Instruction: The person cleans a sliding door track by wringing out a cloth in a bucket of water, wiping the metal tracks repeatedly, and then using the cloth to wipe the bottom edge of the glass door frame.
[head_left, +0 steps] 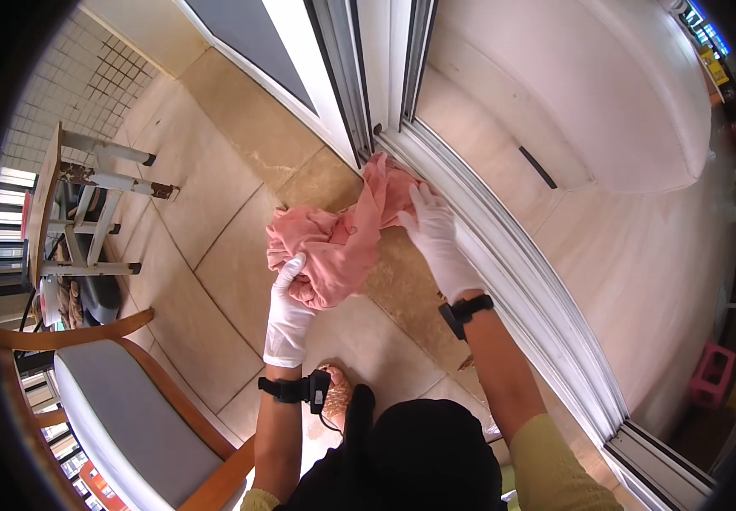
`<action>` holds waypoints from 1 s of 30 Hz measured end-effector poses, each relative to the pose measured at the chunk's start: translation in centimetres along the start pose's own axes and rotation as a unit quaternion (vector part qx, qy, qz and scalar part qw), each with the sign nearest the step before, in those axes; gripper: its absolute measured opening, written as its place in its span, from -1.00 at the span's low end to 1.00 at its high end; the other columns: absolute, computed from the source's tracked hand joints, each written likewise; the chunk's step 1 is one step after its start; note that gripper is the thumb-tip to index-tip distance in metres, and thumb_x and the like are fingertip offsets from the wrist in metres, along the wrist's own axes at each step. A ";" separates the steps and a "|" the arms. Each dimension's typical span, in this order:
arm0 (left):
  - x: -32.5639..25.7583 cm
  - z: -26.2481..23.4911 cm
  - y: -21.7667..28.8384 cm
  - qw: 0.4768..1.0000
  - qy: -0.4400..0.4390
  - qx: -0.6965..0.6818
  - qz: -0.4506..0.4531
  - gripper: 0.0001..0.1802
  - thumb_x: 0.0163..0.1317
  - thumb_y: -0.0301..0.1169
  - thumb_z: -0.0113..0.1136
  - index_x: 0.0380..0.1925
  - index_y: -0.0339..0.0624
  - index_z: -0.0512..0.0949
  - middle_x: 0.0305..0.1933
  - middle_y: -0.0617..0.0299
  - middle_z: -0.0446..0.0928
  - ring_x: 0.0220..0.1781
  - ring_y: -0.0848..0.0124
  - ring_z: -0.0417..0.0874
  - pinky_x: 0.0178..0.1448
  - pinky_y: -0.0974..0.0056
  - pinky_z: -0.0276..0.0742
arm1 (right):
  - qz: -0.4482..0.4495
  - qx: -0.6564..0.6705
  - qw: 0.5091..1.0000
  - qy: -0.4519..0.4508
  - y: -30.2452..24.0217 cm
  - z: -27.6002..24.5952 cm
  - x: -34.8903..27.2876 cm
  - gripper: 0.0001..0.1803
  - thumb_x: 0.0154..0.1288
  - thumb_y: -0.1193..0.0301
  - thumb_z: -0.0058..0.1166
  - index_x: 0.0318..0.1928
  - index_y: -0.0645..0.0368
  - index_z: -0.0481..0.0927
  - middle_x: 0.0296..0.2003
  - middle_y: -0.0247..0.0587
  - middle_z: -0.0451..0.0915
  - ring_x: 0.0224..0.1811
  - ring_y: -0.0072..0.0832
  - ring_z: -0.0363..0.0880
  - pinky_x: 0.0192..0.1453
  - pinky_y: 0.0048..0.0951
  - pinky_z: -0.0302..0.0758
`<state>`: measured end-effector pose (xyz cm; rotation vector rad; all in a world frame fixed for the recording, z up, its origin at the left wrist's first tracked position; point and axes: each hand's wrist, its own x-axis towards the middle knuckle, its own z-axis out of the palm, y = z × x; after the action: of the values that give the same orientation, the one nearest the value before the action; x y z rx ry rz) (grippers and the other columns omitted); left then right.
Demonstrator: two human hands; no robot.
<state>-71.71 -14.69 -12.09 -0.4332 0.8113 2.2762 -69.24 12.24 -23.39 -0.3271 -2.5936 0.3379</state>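
Observation:
A crumpled pink cloth stretches between my two white-gloved hands. The bunched bulk of it is gripped by my left hand, thumb on top, above the floor tiles. My right hand presses the other end of the cloth against the white sliding-door track, close to the foot of the door frame. Its fingers lie over the cloth's edge, and what is under them is partly hidden. Both wrists carry black straps with a small device.
A wooden chair with a grey cushion stands at the lower left. Beyond it is a worn stool. Past the track, at the right, sits a large pale sofa; a pink plastic stool is farther right. My sandalled foot is below.

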 end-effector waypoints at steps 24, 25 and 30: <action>-1.4 0.2 1.3 0.998 0.046 0.028 0.045 -0.46 0.12 -0.33 0.22 0.07 -0.34 0.35 0.06 0.01 0.47 0.10 0.15 0.50 0.23 0.03 0.41 | 0.153 -0.094 0.958 -0.222 -3.3 -0.5 2.2 -0.39 0.11 0.12 0.12 0.12 0.18 0.36 -0.20 -0.08 0.52 -0.11 -0.16 0.52 -0.09 -0.17 0.48; -1.5 -0.3 1.9 0.998 0.032 0.017 0.048 -0.48 0.17 -0.30 0.15 0.09 -0.33 0.35 0.11 0.00 0.44 0.14 0.14 0.47 0.24 0.00 0.40 | 0.154 -0.095 0.958 -0.222 -2.9 -0.5 2.9 -0.39 0.11 0.12 0.12 0.12 0.18 0.36 -0.20 -0.08 0.52 -0.11 -0.16 0.52 -0.09 -0.17 0.48; -2.1 -0.5 3.4 0.994 0.010 -0.007 0.112 -0.55 0.25 -0.28 0.02 0.09 -0.30 0.38 0.14 0.01 0.43 0.20 0.15 0.43 0.26 -0.04 0.39 | 0.229 0.000 0.918 -0.324 -2.6 -0.8 3.8 -0.44 0.14 0.16 0.08 0.11 0.17 0.41 -0.06 -0.05 0.48 -0.08 -0.09 0.50 -0.02 -0.16 0.48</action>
<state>-72.48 -17.96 -9.93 -0.3879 0.8941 2.4892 -72.43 11.07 -20.26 -0.9729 -3.1328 0.7090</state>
